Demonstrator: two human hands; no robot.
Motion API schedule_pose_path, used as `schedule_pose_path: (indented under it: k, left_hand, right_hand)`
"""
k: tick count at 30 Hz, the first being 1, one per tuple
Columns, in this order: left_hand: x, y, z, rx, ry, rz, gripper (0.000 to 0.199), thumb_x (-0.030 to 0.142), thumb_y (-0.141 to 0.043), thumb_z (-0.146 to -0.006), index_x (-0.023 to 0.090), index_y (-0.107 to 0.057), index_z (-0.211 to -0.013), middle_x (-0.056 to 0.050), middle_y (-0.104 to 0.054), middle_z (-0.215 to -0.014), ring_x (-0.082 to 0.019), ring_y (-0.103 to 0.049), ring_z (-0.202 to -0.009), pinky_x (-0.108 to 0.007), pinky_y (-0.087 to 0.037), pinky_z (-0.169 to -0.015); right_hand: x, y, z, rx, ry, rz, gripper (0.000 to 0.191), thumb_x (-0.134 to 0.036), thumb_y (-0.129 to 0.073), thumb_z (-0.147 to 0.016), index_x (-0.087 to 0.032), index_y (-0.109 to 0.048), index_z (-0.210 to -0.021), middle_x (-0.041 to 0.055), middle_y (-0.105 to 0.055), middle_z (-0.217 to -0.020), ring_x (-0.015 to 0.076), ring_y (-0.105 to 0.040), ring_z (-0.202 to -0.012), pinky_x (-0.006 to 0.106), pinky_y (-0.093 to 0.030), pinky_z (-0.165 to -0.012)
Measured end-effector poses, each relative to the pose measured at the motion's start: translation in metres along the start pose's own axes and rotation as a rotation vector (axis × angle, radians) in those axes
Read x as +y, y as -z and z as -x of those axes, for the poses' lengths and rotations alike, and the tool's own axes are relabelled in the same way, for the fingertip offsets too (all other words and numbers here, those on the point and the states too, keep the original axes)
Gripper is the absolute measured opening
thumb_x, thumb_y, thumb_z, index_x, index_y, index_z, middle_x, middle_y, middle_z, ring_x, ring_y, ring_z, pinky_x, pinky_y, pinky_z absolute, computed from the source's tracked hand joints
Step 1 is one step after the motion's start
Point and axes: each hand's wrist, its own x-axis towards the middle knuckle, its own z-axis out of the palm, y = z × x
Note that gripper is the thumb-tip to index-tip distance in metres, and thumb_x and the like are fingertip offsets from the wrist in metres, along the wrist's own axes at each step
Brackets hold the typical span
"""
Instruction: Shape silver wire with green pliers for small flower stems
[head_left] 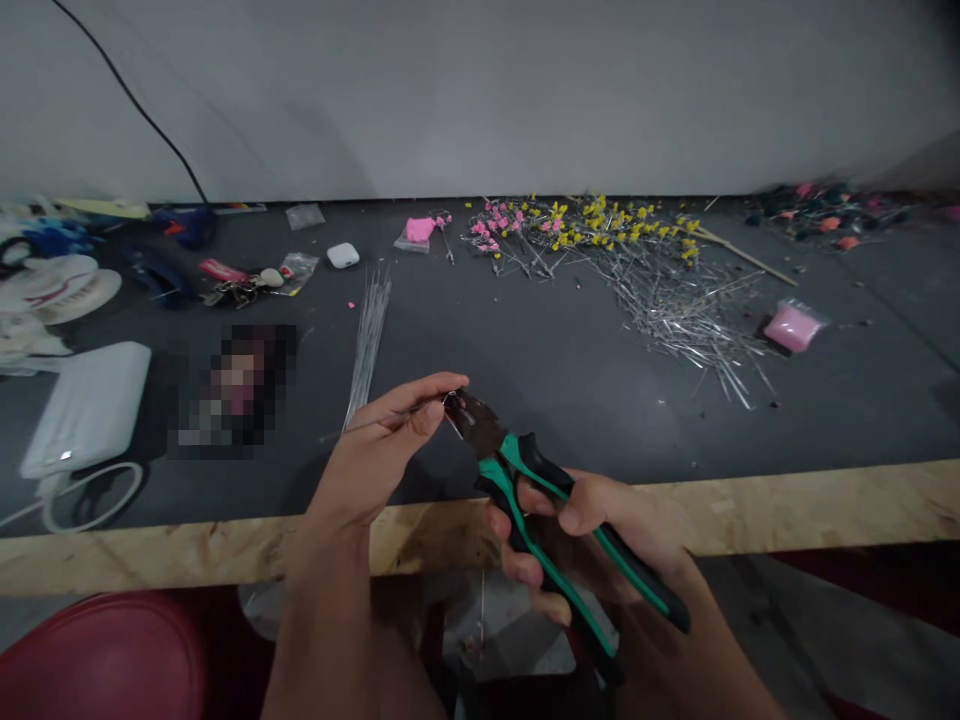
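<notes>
My right hand (pixel 577 530) is wrapped round the handles of green-and-black pliers (pixel 529 500). Their dark jaws point up and left, meeting the fingertips of my left hand (pixel 390 435). Between thumb and fingers, my left hand pinches a thin metal wire (pixel 420 408), one end of which looks bent into a small loop at the plier jaws. Whether the jaws are closed on the loop is too small to tell. Behind my left hand a bundle of straight thin wires (pixel 370 335) lies on the dark table (pixel 525 350).
Wire stems with yellow and pink tips (pixel 600 220) are heaped at the back, beside a pile of bare wires (pixel 682 310). Pink packets (pixel 793 326), a white earbud case (pixel 343 256), keys (pixel 240 285) and a white power bank (pixel 90 405) lie around. A red stool (pixel 105 655) stands below the wooden edge.
</notes>
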Motion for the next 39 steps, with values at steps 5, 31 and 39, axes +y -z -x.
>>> schedule_pose_path:
  k: [5, 31, 39]
  left_hand:
    - [-0.004, -0.002, -0.003, 0.055, -0.099, -0.052, 0.02, 0.029, -0.07, -0.077, 0.023, -0.073, -0.096, -0.005, -0.07, -0.104, -0.014, -0.062, -0.09, -0.021, -0.049, -0.075]
    - [-0.004, -0.04, -0.001, 0.402, -0.294, -0.204, 0.011, 0.028, -0.064, -0.082, 0.018, -0.06, -0.085, -0.001, -0.07, -0.08, -0.014, -0.068, -0.075, -0.026, -0.053, -0.069]
    - [0.009, -0.007, 0.002, -0.011, -0.425, -0.485, 0.013, 0.021, -0.059, -0.084, 0.024, -0.07, -0.091, -0.002, -0.069, -0.092, -0.014, -0.063, -0.086, -0.025, -0.049, -0.077]
  right_hand:
    - [0.003, 0.001, -0.002, -0.012, 0.011, -0.01, 0.009, -0.019, -0.052, -0.067, -0.017, -0.047, -0.075, 0.0073, -0.057, -0.091, 0.016, -0.056, -0.071, 0.026, -0.05, -0.05]
    - [0.006, -0.004, 0.0, 0.224, 0.065, 0.208, 0.013, -0.012, -0.053, -0.063, -0.017, -0.049, -0.074, 0.0077, -0.059, -0.089, 0.0154, -0.057, -0.067, 0.024, -0.048, -0.046]
    - [-0.003, -0.008, 0.015, 0.19, -0.006, 0.195, 0.015, -0.011, -0.054, -0.061, -0.016, -0.049, -0.074, 0.0082, -0.059, -0.087, 0.0147, -0.057, -0.066, 0.023, -0.048, -0.046]
